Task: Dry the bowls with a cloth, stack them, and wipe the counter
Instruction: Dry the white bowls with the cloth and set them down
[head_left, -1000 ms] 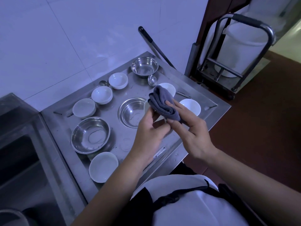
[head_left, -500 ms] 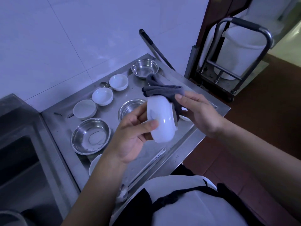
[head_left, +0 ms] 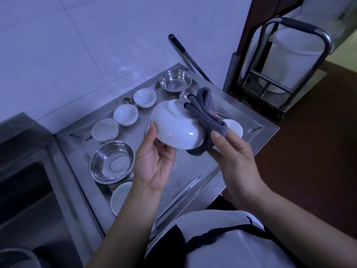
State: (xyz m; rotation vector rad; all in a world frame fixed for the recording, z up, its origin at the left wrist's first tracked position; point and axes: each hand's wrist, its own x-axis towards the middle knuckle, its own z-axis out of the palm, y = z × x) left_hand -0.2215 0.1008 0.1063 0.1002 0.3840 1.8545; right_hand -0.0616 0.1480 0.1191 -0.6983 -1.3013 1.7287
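I hold a white bowl (head_left: 176, 130) upside down above the middle of the steel table (head_left: 195, 171), its foot ring turned up and away from me. My left hand (head_left: 154, 163) grips its rim, thumb on the outer wall and fingers curled underneath. My right hand (head_left: 235, 161) pinches a folded grey cloth (head_left: 207, 115) against the bowl's right side; the cloth drapes over the base and wraps under the rim.

On the table, three small white bowls (head_left: 125, 114) stand in a row along the far left edge. A large steel bowl (head_left: 111, 161) with water in it sits near the left edge, and another white bowl (head_left: 119, 198) sits at the near left corner, partly behind my forearm. A smaller steel bowl (head_left: 175, 80) stands at the far corner, and one more white bowl (head_left: 234, 127) shows just beyond my right fingers. A sink (head_left: 29, 190) adjoins the table's left side.
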